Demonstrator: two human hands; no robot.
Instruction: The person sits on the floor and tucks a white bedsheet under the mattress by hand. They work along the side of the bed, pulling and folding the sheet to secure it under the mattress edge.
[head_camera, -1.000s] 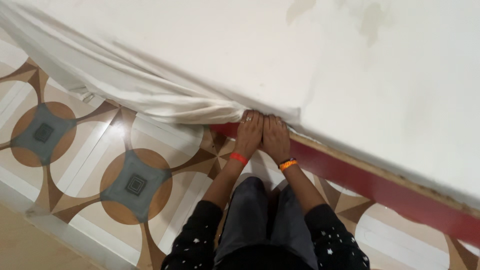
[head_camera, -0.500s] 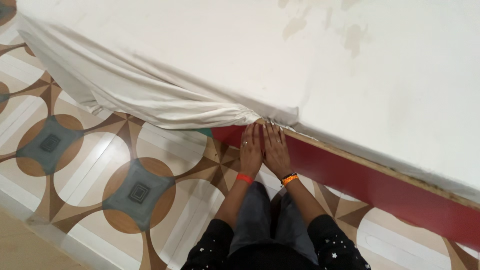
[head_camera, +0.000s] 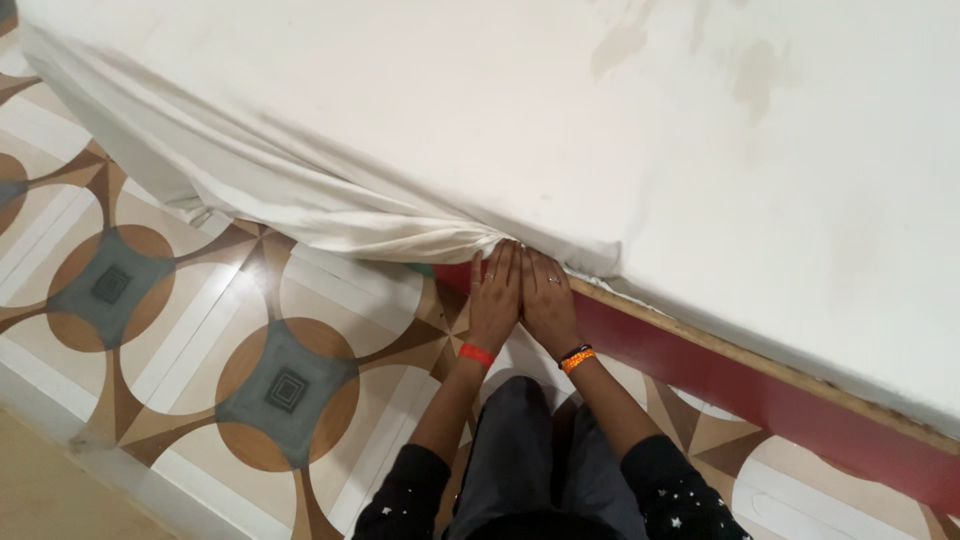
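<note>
Tucking step: left hand (head_camera: 494, 300) and right hand (head_camera: 545, 300), flat and open, fingers together, press the white sheet (head_camera: 300, 205) under the mattress (head_camera: 600, 130) at 12 o'clock; loose folds at 10 o'clock likely need tucking next

Left hand (head_camera: 495, 300) and right hand (head_camera: 547, 300) side by side, fingers flat, pushing bunched white sheet (head_camera: 300, 200) under mattress (head_camera: 600, 120), red bed frame (head_camera: 760, 395) below, patterned tile floor (head_camera: 200, 340), dark sleeves.
</note>
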